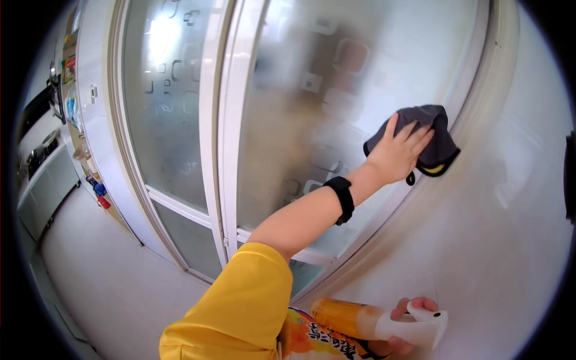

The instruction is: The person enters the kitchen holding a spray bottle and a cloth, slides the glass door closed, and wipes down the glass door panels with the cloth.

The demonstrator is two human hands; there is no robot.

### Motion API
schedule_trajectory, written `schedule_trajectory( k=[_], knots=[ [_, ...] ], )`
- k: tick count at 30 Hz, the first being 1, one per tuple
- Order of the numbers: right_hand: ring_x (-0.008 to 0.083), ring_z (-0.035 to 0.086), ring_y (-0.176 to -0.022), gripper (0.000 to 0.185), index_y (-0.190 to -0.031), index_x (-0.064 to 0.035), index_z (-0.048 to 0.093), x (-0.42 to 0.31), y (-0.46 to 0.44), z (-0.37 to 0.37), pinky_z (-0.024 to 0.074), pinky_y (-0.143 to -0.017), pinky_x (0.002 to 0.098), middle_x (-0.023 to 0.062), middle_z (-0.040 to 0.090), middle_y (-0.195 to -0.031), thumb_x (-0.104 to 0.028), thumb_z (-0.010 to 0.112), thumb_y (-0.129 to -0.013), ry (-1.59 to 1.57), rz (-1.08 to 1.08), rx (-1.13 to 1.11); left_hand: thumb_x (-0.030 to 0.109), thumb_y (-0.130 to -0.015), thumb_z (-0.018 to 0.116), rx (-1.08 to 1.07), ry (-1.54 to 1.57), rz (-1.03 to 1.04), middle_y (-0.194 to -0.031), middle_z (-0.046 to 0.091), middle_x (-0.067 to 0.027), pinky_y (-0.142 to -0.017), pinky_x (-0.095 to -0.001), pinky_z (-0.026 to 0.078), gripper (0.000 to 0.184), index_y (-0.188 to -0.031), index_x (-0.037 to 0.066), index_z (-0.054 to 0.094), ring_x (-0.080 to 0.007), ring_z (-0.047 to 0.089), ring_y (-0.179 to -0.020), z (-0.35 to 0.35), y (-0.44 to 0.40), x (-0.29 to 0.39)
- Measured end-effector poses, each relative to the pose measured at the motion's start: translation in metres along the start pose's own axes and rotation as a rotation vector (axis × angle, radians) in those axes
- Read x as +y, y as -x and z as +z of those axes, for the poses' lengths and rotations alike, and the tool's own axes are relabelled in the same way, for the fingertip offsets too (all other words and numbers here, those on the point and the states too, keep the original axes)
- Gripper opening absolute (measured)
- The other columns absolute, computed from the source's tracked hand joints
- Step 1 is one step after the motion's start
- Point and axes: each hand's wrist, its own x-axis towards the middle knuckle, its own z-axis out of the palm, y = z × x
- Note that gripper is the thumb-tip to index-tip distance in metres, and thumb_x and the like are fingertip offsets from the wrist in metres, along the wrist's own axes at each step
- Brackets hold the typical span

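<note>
My left hand (399, 150) holds a dark grey cloth (441, 135) flat against the right edge of a frosted glass door (294, 120), its fingers spread over the fabric. The cloth has a black border and a bit of yellow at its lower edge. It covers part of the white door frame. Low on the right, my right hand (414, 306) is wrapped round the white head of a spray bottle (348, 318) with orange-yellow liquid. The bottle lies tilted sideways in front of my shirt, its base towards the left.
Another frosted panel (168, 108) stands left of the white door post. Glossy pale wall (504, 210) borders the door on the right. At the far left are shelves with small items, a counter (51, 174) and the pale floor (108, 270).
</note>
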Motion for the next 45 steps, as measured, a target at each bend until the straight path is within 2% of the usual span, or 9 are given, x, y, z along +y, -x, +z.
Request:
schedule_trajectory(
  k=[5, 9, 15, 18, 21, 25, 33, 39, 45],
  knots=[
    [0.0401, 0.048, -0.082, 0.048, -0.100, -0.0080, 0.057, 0.020, 0.003, 0.042, 0.0450, -0.068, 0.0415, 0.0223, 0.054, -0.087, -0.020, 0.055, -0.054, 0.049, -0.194, 1.010, 0.038, -0.080, 0.048, -0.157, -0.019, 0.166, -0.129, 0.040, 0.0034, -0.098, -0.0483, 0.022, 0.047, -0.124, 0.024, 0.042, -0.0183, 0.044, -0.107, -0.032, 0.040, -0.070],
    [0.0393, 0.048, -0.078, 0.044, -0.095, -0.0122, 0.058, 0.020, 0.006, -0.001, 0.0445, -0.067, 0.0422, 0.0200, 0.054, -0.083, -0.016, 0.055, -0.051, 0.129, -0.279, 0.087, 0.038, -0.075, 0.054, -0.053, -0.296, -0.316, -0.130, 0.038, -0.0040, -0.092, -0.0616, 0.018, 0.040, -0.108, 0.015, 0.053, -0.0265, 0.035, -0.119, -0.090, 0.090, -0.151],
    [0.0358, 0.049, -0.077, 0.038, -0.091, -0.0143, 0.058, 0.024, 0.021, -0.020, 0.0444, -0.067, 0.0420, 0.0154, 0.056, -0.082, -0.016, 0.055, -0.053, 0.050, -0.211, 0.080, 0.035, -0.075, 0.051, -0.008, -0.283, -0.545, -0.134, 0.028, -0.0193, -0.093, -0.0663, -0.001, 0.055, -0.122, 0.009, 0.044, -0.0411, 0.007, -0.129, -0.088, 0.076, -0.179],
    [0.0323, 0.050, -0.077, 0.038, -0.092, -0.0158, 0.058, 0.031, 0.010, 0.031, 0.0437, -0.071, 0.0418, 0.0126, 0.057, -0.082, -0.016, 0.056, -0.054, 0.094, -0.225, 1.010, 0.034, -0.079, 0.045, 0.011, -0.322, -0.546, -0.119, 0.044, -0.0212, -0.094, -0.0645, 0.003, 0.048, -0.114, 0.002, 0.048, -0.0415, 0.025, -0.122, -0.087, 0.061, -0.176],
    [0.0285, 0.051, -0.077, 0.038, -0.094, -0.0167, 0.057, 0.041, 0.017, 0.012, 0.0421, -0.075, 0.0442, 0.0110, 0.056, -0.087, -0.018, 0.058, -0.057, 0.205, -0.412, 1.019, 0.036, -0.082, 0.044, 0.061, -0.257, -0.593, -0.110, 0.052, -0.0207, -0.096, -0.0625, 0.003, 0.048, -0.113, 0.001, 0.048, -0.0400, 0.039, -0.113, -0.073, 0.115, -0.159],
    [0.0232, 0.051, -0.077, 0.046, -0.105, -0.0110, 0.051, 0.027, -0.021, 0.016, 0.0399, -0.072, 0.0422, 0.0120, 0.049, -0.110, -0.024, 0.062, -0.063, 0.559, -0.341, -0.189, 0.032, -0.079, 0.047, -0.185, -0.227, -0.683, -0.125, 0.044, -0.0138, -0.094, -0.0660, 0.001, 0.045, -0.117, 0.008, 0.048, -0.0361, 0.028, -0.123, -0.052, 0.248, -0.108],
    [0.0183, 0.047, -0.065, 0.062, -0.110, -0.0020, 0.049, -0.002, -0.013, 0.025, 0.0397, -0.057, 0.0235, 0.0164, 0.043, -0.114, -0.028, 0.060, -0.055, 0.271, 0.165, -0.122, 0.031, -0.078, 0.049, -0.815, -0.149, -0.937, -0.123, 0.046, -0.0073, -0.088, -0.0720, 0.003, 0.039, -0.114, 0.017, 0.051, -0.0322, 0.031, -0.122, -0.033, 0.422, -0.011],
    [0.0198, 0.049, -0.068, 0.065, -0.114, -0.0012, 0.046, -0.014, 0.004, -0.022, 0.0407, -0.059, 0.0246, 0.0148, 0.045, -0.113, -0.023, 0.062, -0.054, 0.289, 0.297, -0.054, 0.015, -0.076, 0.054, -0.419, 0.061, -0.570, -0.105, 0.052, -0.0164, -0.093, -0.0426, 0.031, 0.028, -0.102, 0.007, 0.056, -0.0361, 0.045, -0.103, -0.021, 0.316, -0.041],
    [0.0197, 0.052, -0.078, 0.054, -0.109, -0.0007, 0.051, -0.014, -0.009, -0.002, 0.0433, -0.062, 0.0235, 0.0160, 0.043, -0.114, -0.016, 0.066, -0.060, 0.258, 0.323, -0.146, 0.034, -0.076, 0.053, 0.012, -0.186, -0.132, -0.128, 0.039, -0.0108, -0.091, -0.0639, 0.019, 0.039, -0.112, 0.021, 0.055, -0.0373, 0.024, -0.123, -0.054, 0.077, -0.108]
  ],
)
